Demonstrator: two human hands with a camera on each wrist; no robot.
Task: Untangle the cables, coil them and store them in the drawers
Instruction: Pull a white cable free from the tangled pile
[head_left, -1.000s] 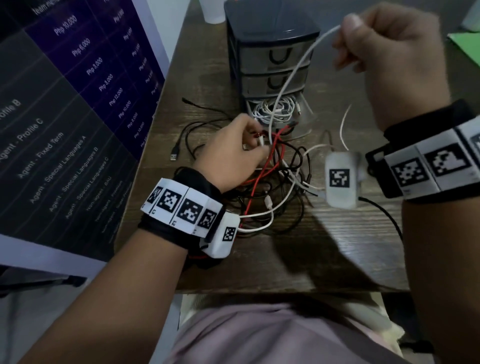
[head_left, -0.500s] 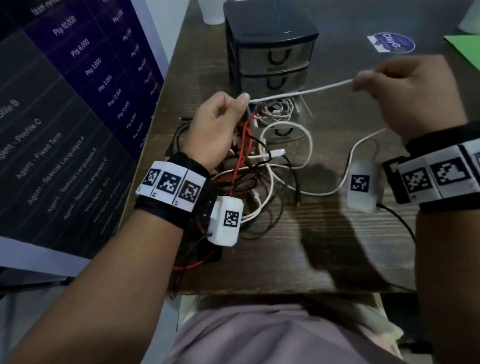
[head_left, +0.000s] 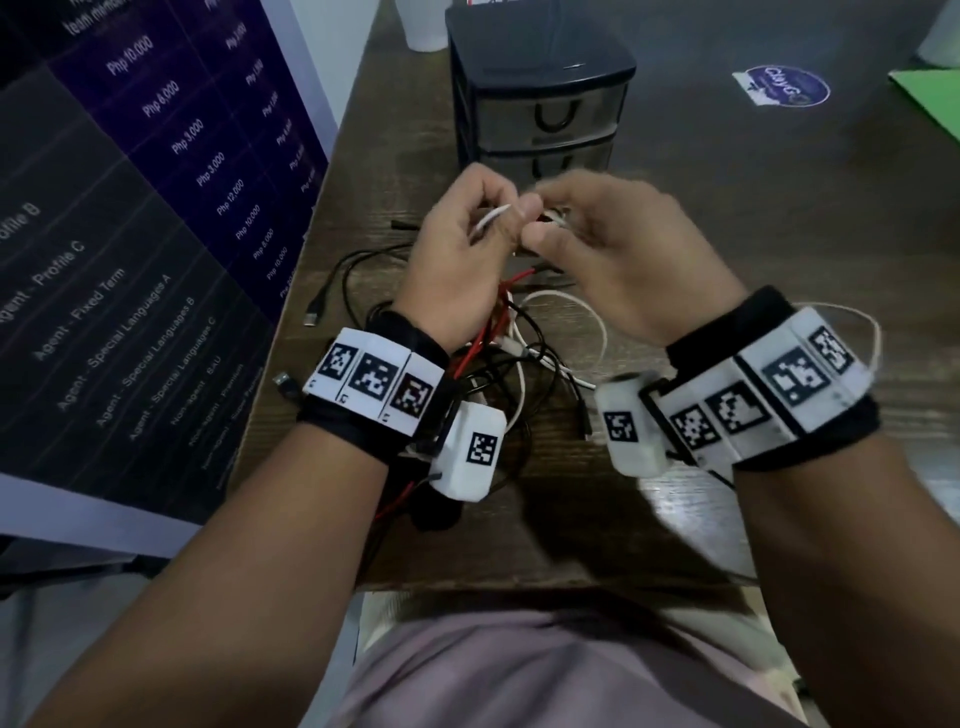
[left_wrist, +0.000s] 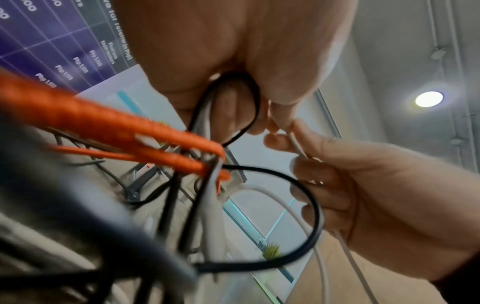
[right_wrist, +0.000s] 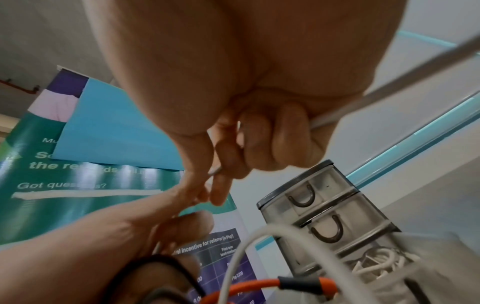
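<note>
Both hands raised close together over the dark wooden table (head_left: 779, 270), just near of the small black plastic drawer unit (head_left: 540, 88). Left hand (head_left: 457, 260) pinches the thin white cable (head_left: 491, 221) between thumb and fingers, with black cable loops (left_wrist: 249, 107) caught in the palm. Right hand (head_left: 618, 249) fingers curled, pinching the same white cable right beside the left fingertips; it trails back past the right wrist. Below the hands, tangled pile of black, white and red-orange cables (head_left: 498, 358) on the table. Bottom drawer (right_wrist: 379, 265) open with coiled white cable inside. Purple poster (head_left: 156, 182) at left.
</note>
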